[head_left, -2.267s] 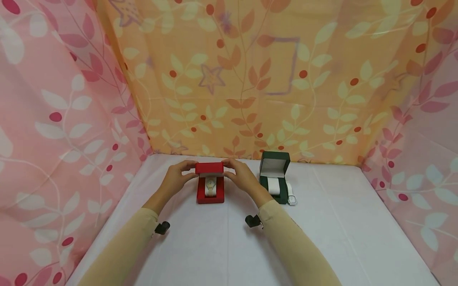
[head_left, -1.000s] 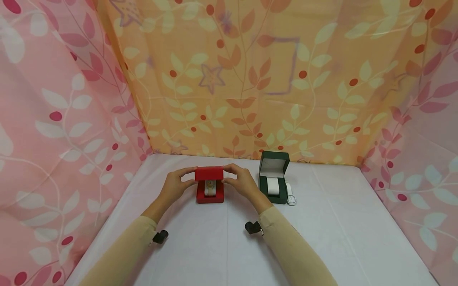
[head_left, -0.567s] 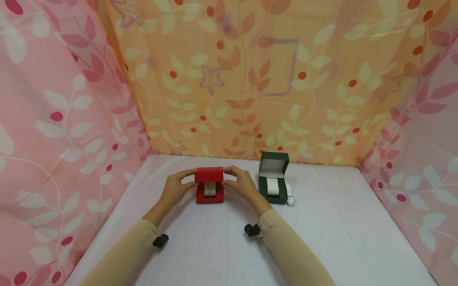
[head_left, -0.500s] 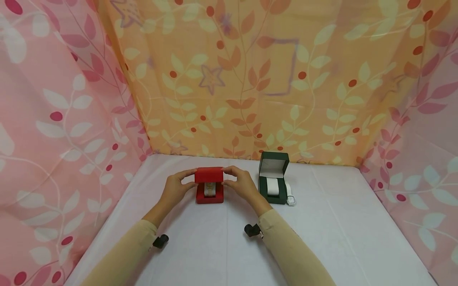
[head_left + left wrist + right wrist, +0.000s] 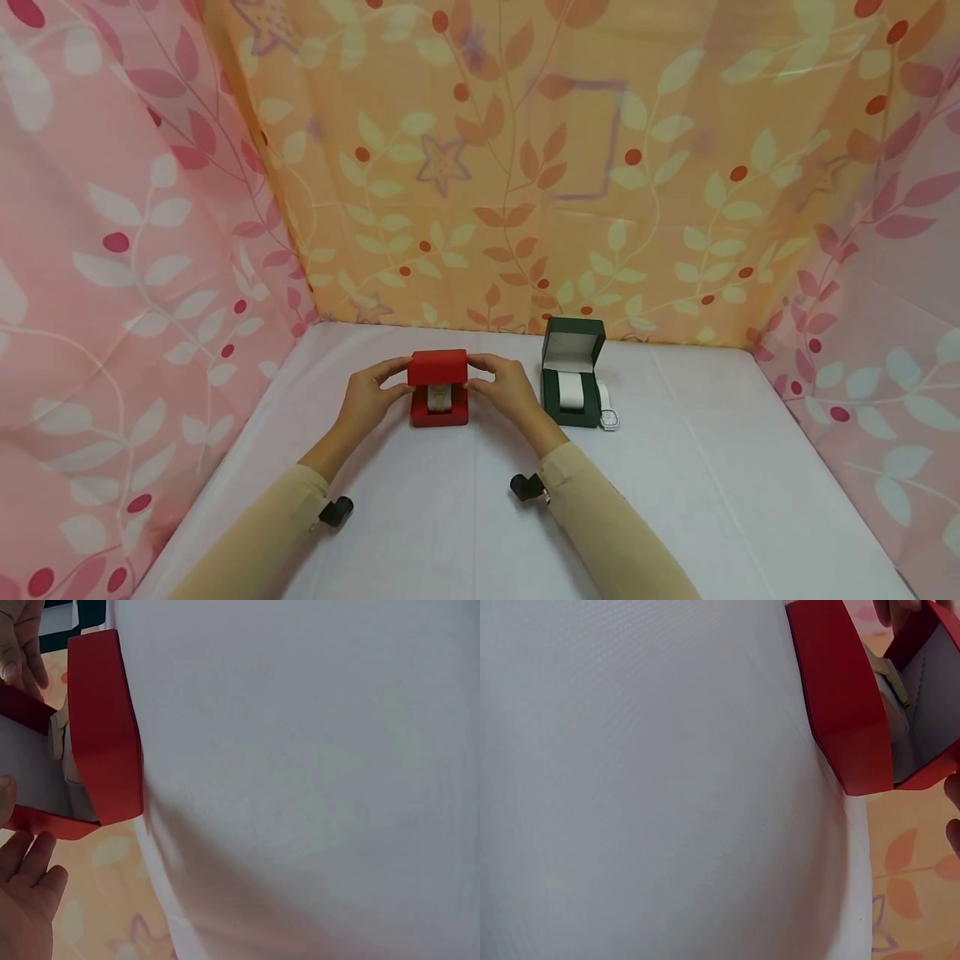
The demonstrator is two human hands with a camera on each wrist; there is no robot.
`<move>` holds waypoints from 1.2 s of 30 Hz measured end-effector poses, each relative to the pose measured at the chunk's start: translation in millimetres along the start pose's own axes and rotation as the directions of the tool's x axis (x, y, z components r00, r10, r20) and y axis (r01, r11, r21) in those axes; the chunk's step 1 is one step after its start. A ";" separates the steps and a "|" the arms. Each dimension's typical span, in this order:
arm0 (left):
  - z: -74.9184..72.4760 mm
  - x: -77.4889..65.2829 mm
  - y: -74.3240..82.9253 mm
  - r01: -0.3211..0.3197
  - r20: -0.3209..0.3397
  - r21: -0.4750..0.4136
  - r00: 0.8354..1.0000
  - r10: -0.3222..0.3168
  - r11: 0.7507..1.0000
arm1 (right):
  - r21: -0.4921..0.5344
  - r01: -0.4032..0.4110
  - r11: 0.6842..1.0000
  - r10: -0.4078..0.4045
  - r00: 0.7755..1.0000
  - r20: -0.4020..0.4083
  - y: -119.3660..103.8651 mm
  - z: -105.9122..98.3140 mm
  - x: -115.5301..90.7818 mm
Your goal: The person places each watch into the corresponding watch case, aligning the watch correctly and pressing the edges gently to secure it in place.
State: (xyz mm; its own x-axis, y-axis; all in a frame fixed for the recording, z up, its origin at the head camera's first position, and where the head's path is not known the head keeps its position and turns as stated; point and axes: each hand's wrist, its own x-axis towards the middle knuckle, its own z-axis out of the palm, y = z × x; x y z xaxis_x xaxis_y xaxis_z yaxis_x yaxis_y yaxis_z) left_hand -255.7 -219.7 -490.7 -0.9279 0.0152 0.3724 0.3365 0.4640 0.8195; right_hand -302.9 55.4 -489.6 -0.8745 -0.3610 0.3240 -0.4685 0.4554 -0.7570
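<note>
Red box point(image 5: 439, 421) sat on the desk point(image 5: 420, 533), lid point(image 5: 438, 367) partway open. Fingers of left hand point(image 5: 367, 392) and right hand point(image 5: 507, 387) gripped the lid's ends, one each. Gold-toned watch point(image 5: 439, 401) was inside, top hidden by the lid. Green box point(image 5: 592, 405) stood open to the right, holding a white cushion point(image 5: 571, 392). White watch point(image 5: 609, 419) lay right beside it.

Long beige sleeves point(image 5: 262, 533), two small black wrist-worn devices point(image 5: 339, 511)
</note>
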 end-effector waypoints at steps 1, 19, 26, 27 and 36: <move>0.6 -0.4 0.3 -0.002 -0.003 -0.009 1.000 0.002 1.000 | -0.001 0.001 1.000 -0.001 1.000 -0.004 0.0 0.6 -0.5; 1.9 -8.1 4.8 0.030 0.037 -0.073 0.999 -0.027 0.997 | 0.071 -0.120 0.990 0.119 0.993 0.025 -8.3 0.1 -5.6; 7.3 -10.6 7.6 0.112 -0.002 -0.148 0.994 -0.113 0.983 | 0.079 -0.133 0.988 0.133 0.991 -0.002 -10.5 3.6 -9.2; 8.1 -11.1 8.1 0.132 -0.004 -0.166 0.991 -0.135 0.977 | 0.081 -0.136 0.987 0.137 0.991 -0.008 -10.3 4.3 -9.9; 13.1 -15.8 23.4 0.230 -0.065 -0.192 0.967 -0.246 0.954 | 0.118 -0.150 0.982 0.156 0.987 -0.042 -9.5 9.2 -13.6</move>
State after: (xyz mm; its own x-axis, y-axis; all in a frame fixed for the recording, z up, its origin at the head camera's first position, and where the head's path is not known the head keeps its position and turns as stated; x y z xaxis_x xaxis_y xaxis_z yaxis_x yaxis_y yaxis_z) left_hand -235.3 -197.5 -483.2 -0.9698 -0.1566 0.1870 0.1387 0.2764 0.9510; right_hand -285.4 48.5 -492.0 -0.9413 -0.2513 0.2255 -0.3138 0.4049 -0.8588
